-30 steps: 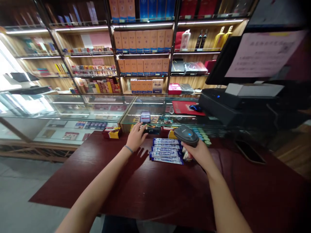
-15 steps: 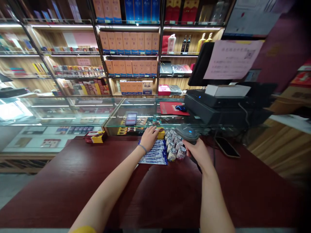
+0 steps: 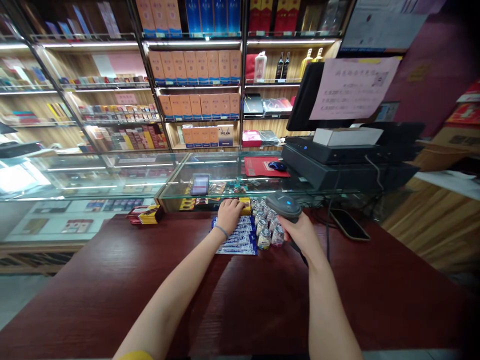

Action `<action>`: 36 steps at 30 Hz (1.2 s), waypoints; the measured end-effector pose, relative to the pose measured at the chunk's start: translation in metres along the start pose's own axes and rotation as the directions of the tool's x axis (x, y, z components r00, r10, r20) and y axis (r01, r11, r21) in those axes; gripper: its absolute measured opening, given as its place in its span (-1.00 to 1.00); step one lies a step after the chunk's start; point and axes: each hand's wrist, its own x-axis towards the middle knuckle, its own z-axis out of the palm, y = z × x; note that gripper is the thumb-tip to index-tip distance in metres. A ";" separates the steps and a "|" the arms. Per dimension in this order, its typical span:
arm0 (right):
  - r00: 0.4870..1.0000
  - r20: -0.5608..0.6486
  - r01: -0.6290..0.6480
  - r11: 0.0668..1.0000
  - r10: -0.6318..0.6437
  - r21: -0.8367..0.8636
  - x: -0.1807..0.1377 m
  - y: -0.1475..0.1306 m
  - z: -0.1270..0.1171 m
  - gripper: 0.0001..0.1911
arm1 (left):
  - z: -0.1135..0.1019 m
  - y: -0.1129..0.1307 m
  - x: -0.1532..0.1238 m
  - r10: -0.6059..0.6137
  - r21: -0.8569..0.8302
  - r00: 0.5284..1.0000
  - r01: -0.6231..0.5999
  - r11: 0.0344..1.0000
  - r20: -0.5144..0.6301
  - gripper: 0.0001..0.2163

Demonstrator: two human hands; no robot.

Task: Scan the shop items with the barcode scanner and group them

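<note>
My right hand [image 3: 300, 233] is closed round the handle of a dark grey barcode scanner [image 3: 284, 205] with a blue light, held just right of several small clear bottles [image 3: 267, 231]. My left hand [image 3: 229, 214] reaches forward over a pile of blue and white packets [image 3: 237, 241]. Its fingers curl onto yellow packs [image 3: 244, 205] under the glass counter's edge. Whether it grips one is hidden.
A glass display counter [image 3: 210, 182] runs behind the dark red table [image 3: 112, 280]. On it are a small phone stand [image 3: 200, 183], a red mouse pad with a mouse [image 3: 276, 165] and a till with monitor [image 3: 337, 150]. A black phone [image 3: 348, 224] lies at the right; red and yellow packs [image 3: 145, 214] at the left.
The view swung right and closer. My left hand moved from the phone stand rightward to the yellow packs. The scanner hand stayed beside the bottles.
</note>
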 end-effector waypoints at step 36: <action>0.865 0.453 0.356 0.899 -0.215 -0.254 -0.059 0.010 0.157 -0.43 | -0.065 -0.111 -0.142 -0.893 -0.981 0.408 0.040 -0.188 0.188 -0.74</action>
